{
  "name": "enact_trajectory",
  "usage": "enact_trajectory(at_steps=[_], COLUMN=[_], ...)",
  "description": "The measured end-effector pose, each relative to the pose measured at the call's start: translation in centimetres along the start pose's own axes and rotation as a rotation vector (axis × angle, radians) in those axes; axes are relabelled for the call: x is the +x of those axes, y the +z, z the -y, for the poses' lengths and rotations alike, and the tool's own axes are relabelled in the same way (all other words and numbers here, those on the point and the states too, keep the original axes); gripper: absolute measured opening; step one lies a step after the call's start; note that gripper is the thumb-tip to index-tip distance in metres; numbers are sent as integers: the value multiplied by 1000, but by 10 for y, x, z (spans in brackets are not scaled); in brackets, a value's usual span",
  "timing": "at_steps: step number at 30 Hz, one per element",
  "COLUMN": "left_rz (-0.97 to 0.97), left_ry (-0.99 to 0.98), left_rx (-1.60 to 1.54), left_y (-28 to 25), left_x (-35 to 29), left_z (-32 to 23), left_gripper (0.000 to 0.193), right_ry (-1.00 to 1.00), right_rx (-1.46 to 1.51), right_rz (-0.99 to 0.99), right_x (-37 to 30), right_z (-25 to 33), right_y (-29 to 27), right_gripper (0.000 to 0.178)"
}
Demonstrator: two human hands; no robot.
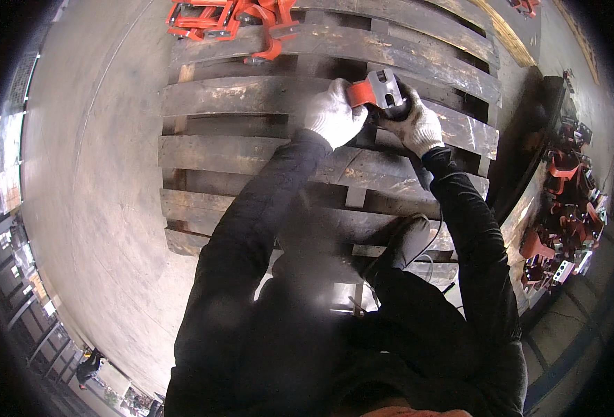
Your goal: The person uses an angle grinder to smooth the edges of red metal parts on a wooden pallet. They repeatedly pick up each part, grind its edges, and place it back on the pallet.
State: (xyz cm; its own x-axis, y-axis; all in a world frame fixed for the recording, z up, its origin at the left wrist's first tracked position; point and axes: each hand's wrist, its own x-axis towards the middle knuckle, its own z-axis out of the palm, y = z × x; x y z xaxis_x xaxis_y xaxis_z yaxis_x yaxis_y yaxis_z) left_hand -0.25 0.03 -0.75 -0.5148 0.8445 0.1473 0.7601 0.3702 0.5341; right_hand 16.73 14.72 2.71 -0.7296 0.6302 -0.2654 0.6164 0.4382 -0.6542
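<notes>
Above the wooden pallet [230,147], I hold an orange-red metal bracket [363,94] with a grey end plate [388,87] that has dark slots in it. My left hand [336,113], in a white knit glove, is closed on the red side of the bracket. At the grey end, my right hand [419,125] grips from the right and below; its glove is white at the wrist with dark fingers. A dark shape lies under the bracket between the hands, and I cannot make out whether it is a tool or shadow.
Several similar red metal brackets [271,43] lie at the pallet's far left. A larger heap of red and dark metal parts [564,226] sits at the right, beyond a dark beam [529,153]. A thin cable [435,240] runs past my right leg. Concrete floor [112,167] stretches along the left.
</notes>
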Motion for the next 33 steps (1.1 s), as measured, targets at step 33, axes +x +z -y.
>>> enact_trajectory(at_steps=[33], left_rz=[206], left_ry=[-116], left_rx=[-43], left_y=[-8], left_x=[7], left_z=[-6], left_gripper=[79], right_ry=[-21], right_rx=[-106], right_rz=[30], right_x=[6], right_z=[-9], right_y=[-4], right_gripper=[100])
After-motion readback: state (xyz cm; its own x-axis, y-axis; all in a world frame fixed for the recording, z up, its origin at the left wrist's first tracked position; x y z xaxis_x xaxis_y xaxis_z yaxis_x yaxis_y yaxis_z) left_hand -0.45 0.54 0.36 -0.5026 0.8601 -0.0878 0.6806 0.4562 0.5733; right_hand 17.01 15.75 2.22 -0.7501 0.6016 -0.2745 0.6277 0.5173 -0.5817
